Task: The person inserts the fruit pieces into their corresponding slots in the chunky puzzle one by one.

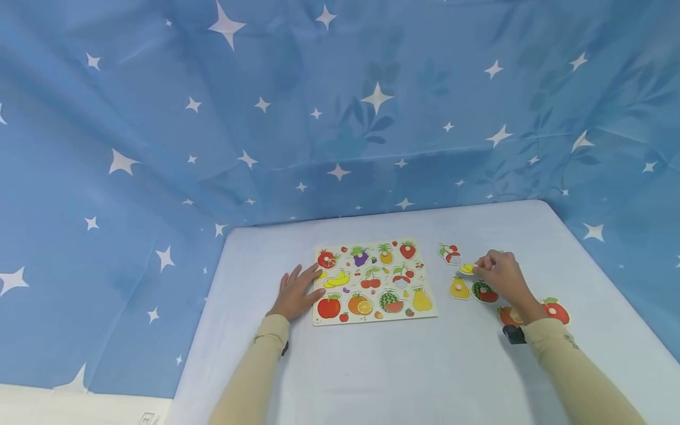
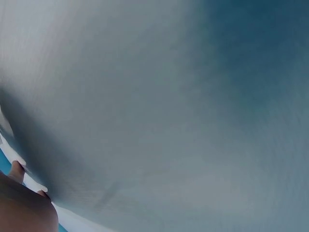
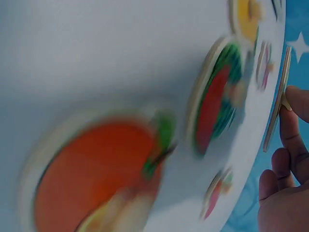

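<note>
Yellow, flat puzzle piece with a pale edge point(image 1: 466, 270) is in the right hand point(image 1: 502, 274). The right hand's grip is together, with the thumb and a finger pinching the piece's little pale knob point(image 3: 286, 102). The piece is at three o'clock from the flat cream board with bright fruit pictures point(image 1: 386, 278). I cannot tell if it touches the smooth white tabletop point(image 1: 398, 366). The left hand point(image 1: 294, 295) rests on the board's nine o'clock side, with its thumb and fingers spread apart.

More flat fruit pieces lie around the yellow one. A red cherry piece point(image 1: 451, 256) is near it at ten o'clock. A yellow pear piece point(image 1: 459, 288) is at seven o'clock, and a round green and red watermelon piece point(image 1: 483, 291) is at five. Farther off, a round orange fruit piece point(image 1: 507, 316) is between four and five o'clock, partly hidden by the wrist. A round red fruit piece with a green leaf point(image 1: 556, 311) is at four.
</note>
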The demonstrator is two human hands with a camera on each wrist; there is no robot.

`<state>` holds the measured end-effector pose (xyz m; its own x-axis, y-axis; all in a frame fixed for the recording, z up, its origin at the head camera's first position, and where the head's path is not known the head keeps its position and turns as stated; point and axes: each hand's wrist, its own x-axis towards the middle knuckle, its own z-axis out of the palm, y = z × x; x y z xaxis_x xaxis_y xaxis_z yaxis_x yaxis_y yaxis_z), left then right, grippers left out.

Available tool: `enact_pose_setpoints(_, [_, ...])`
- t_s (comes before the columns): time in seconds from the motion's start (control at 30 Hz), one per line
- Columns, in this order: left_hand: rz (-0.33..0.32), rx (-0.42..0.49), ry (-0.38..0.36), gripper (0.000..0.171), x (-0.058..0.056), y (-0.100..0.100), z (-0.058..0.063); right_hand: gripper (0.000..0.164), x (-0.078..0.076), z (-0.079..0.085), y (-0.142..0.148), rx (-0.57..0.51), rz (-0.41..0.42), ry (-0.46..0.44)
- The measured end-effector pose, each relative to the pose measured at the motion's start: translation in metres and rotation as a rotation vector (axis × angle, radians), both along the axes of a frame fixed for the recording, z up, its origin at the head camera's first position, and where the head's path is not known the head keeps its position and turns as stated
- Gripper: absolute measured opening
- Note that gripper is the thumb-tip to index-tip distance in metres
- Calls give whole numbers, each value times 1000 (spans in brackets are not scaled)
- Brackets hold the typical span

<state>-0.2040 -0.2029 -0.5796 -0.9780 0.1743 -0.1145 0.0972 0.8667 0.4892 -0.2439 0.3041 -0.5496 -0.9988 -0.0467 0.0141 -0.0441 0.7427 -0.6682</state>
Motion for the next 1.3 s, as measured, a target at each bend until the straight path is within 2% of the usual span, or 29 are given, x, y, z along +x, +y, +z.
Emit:
enact_pose_setpoints(0.2, [-24,-3,11,61,1,0,3,27,-13,4,-47,-45,40,-30])
enact_pose_setpoints(0.4, [-35,-5,33,60,1,-3,5,32,-24,-2,-103,-118,135,-7])
enact_pose_setpoints(0.47, [-23,-14,15,61,0,-4,6,33,-26,-5,-120,-136,175,2])
enact_pose_setpoints(0.7, [-5,-59,-33,64,-4,-1,6,40,-31,-8,-166,-143,315,109])
enact_pose_setpoints(0.9, [-10,-91,-7,64,-6,-3,2,45,-33,-9,-196,-124,412,191])
enact_pose_setpoints(1.13, [-16,-94,-1,63,-6,-3,2,39,-33,-8,-230,-123,424,103])
enact_pose_setpoints(1.3, [-24,-89,-10,63,-4,-3,4,39,-31,-9,-252,-136,462,128])
